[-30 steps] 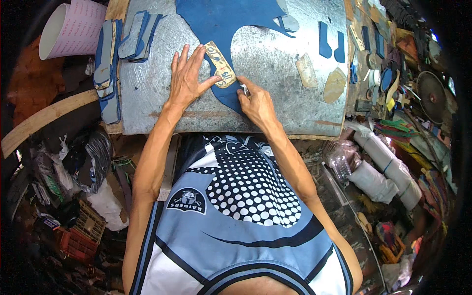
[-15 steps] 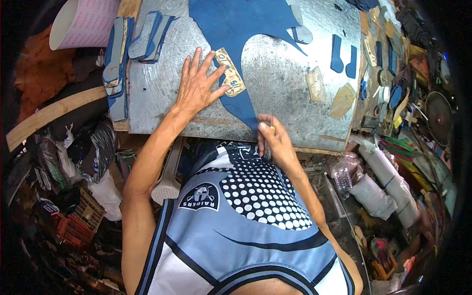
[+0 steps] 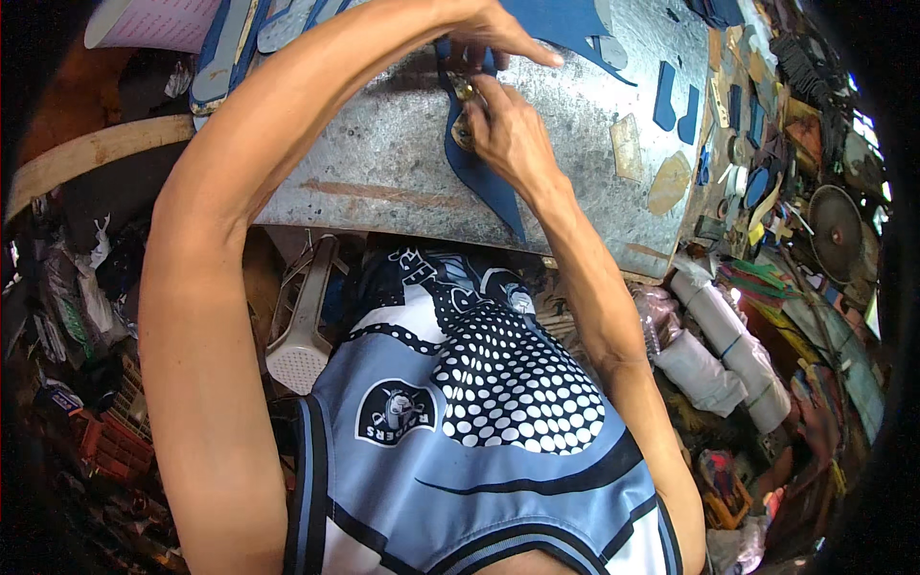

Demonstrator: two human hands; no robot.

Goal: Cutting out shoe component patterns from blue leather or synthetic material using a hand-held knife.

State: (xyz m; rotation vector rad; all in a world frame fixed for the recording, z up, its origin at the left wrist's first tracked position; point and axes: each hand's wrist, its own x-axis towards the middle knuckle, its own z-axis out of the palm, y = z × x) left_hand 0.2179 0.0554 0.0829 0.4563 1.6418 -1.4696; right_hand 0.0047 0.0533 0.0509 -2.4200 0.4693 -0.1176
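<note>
My left hand reaches across the top of the metal-topped table, over the blue sheet material. One of its fingers is stretched out to the right; the others press down on the sheet and are partly hidden. Just below it, my right hand has its fingers curled at the edge of a yellowish pattern piece. Whatever those fingers hold is hidden. The pattern lies on a narrow blue tongue of the material, which tapers toward the table's near edge.
Stacked blue and grey cut pieces lie at the table's left. Two small blue pieces and tan patterns are on the right. A pale stool stands below the edge, and plastic-wrapped rolls lie at the right.
My left hand has swung up and right across the sheet, its forearm now crossing the table's left. My right hand has moved up from the near edge to the pattern. The view has shifted slightly.
</note>
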